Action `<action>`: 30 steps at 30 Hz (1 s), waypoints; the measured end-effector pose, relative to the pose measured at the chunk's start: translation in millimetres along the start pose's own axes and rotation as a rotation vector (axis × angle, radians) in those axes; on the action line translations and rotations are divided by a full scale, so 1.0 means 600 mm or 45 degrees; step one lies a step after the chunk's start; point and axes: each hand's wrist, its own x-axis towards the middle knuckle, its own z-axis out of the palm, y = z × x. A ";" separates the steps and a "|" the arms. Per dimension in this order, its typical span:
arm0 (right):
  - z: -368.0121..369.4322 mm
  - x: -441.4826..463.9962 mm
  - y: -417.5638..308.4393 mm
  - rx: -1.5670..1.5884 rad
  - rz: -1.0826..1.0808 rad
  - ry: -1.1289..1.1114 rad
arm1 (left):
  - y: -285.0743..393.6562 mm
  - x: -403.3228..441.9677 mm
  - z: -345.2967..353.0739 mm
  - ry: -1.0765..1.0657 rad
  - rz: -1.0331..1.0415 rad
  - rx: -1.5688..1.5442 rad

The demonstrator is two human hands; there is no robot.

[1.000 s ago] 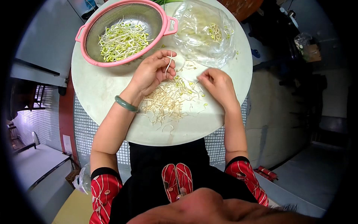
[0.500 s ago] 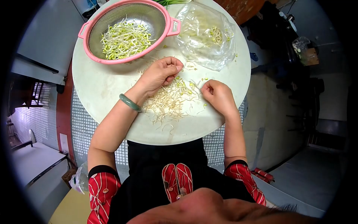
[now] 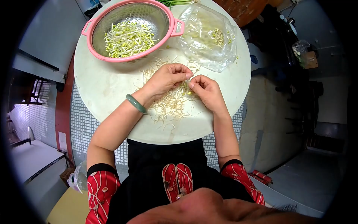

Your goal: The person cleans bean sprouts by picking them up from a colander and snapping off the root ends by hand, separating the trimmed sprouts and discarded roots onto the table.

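Observation:
My left hand (image 3: 169, 79), with a green bangle (image 3: 136, 103) on its wrist, is pinched closed over the table. Its fingertips almost meet those of my right hand (image 3: 209, 93), which is pinched closed too. A thin bean sprout (image 3: 190, 83) appears to be between the two, mostly hidden by the fingers. Under and beside my hands lies a loose pile of bean sprout scraps (image 3: 169, 106), pale and stringy with some yellow-green heads. Beyond them, a pink-rimmed metal colander (image 3: 158, 20) holds a heap of yellow-green bean sprouts (image 3: 130, 39).
A clear plastic bag (image 3: 209, 41) with some sprouts inside lies right of the colander. Green stalks (image 3: 173, 2) rest at the far edge of the round white table (image 3: 100, 95). A pale yellow surface (image 3: 69, 205) is at lower left, near another plastic bag (image 3: 78, 179).
My right hand has moved left and up to meet my left hand. My left fingertips have shifted slightly right and down. The colander and bag sit slightly differently in view.

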 end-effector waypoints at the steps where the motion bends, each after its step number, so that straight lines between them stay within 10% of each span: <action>1: -0.001 0.002 -0.002 0.009 -0.022 0.040 | -0.001 0.001 -0.002 -0.008 0.004 -0.006; 8: -0.007 0.015 -0.028 -0.036 -0.234 0.163 | 0.001 0.000 0.000 0.043 0.013 0.027; 14: -0.013 0.021 -0.019 0.135 -0.265 0.137 | 0.015 -0.001 -0.019 0.370 0.188 0.809; 21: 0.000 0.020 -0.028 0.146 -0.329 0.129 | 0.007 -0.013 0.016 0.043 0.359 0.549; 30: -0.011 0.027 -0.039 -1.272 -1.016 0.442 | 0.010 -0.012 0.001 0.049 0.253 0.781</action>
